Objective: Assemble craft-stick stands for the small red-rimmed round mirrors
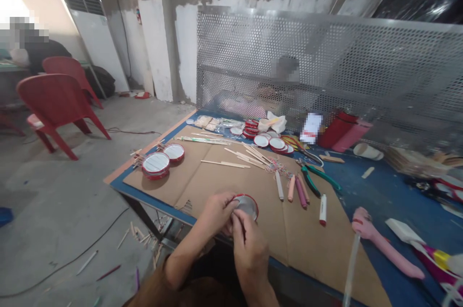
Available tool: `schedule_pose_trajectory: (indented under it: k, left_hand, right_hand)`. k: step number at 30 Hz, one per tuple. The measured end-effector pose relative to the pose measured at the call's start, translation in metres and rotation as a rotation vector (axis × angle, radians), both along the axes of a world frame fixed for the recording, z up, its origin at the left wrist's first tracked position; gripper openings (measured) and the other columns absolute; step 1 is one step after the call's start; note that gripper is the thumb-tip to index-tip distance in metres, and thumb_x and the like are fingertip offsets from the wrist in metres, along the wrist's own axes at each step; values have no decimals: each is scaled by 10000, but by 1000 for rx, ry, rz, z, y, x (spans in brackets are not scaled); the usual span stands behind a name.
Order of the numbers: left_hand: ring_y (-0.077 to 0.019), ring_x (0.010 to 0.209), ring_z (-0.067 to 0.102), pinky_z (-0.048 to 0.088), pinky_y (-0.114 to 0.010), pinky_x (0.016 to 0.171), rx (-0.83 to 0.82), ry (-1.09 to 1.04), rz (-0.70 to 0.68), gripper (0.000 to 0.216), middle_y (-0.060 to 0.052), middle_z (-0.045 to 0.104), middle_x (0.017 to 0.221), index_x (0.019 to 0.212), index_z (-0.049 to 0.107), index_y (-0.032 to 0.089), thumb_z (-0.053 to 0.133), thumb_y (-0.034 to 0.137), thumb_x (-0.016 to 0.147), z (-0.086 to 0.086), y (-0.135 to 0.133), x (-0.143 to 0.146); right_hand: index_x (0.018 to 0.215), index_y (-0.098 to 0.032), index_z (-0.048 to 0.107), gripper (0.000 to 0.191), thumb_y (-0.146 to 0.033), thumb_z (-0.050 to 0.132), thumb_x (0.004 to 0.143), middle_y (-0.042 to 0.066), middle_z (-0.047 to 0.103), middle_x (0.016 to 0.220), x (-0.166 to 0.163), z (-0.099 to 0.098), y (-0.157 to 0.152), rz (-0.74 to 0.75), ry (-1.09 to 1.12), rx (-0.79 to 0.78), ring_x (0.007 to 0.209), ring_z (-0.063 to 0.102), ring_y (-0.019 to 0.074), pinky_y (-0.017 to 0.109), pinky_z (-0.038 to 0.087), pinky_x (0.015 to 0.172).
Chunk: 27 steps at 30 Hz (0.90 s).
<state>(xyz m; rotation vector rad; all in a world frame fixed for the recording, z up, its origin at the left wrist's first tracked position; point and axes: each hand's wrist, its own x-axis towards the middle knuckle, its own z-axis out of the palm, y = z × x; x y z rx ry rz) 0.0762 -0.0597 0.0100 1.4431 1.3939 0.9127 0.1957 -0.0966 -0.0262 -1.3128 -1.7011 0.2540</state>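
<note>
A small round drum with a red rim and a pale face [247, 204] rests at the near edge of the cardboard sheet [224, 179]. My left hand [215, 211] curls round its left side and grips it. My right hand [249, 244] is closed just below the drum, its fingertips pinched against the rim; whatever the fingers pinch is too small to make out. Both forearms come up from the bottom of the picture.
Two finished red-rimmed drums [156, 164] lie at the left of the cardboard, several more [269, 142] at the back. Wooden sticks [231, 164], coloured markers [296, 188], green-handled pliers [318, 176] and a pink glue gun [379, 242] lie to the right. Perforated metal screen [325, 56] behind; red chairs [54, 104] left.
</note>
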Motion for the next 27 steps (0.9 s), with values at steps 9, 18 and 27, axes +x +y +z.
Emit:
schedule_pose_trajectory:
  k: [9, 18, 27]
  left_hand:
    - [-150, 408, 553, 417, -227, 393, -108, -245, -43, 217, 22, 552, 525, 777, 614, 210, 543, 412, 810, -6, -9, -2]
    - [-158, 377, 550, 417, -239, 390, -232, -449, 9, 387, 38, 557, 469, 826, 510, 234, 615, 604, 782, -5, -7, -6]
    - [-164, 338, 534, 332, -227, 341, -174, -428, 98, 354, 69, 523, 444, 888, 479, 236, 556, 576, 824, -4, -9, -4]
  right_hand:
    - [1051, -171, 737, 399, -470, 493, 953, 106, 789, 985, -4, 12, 10, 73, 354, -291, 861, 754, 208, 278, 585, 743]
    - [957, -198, 776, 413, -447, 449, 996, 98, 784, 846, 3, 12, -5, 112, 103, -118, 723, 748, 196, 255, 589, 664]
    - [1158, -125, 694, 335, -331, 475, 1011, 151, 797, 975, -5, -18, -30, 81, 153, -9, 738, 787, 202, 226, 618, 619]
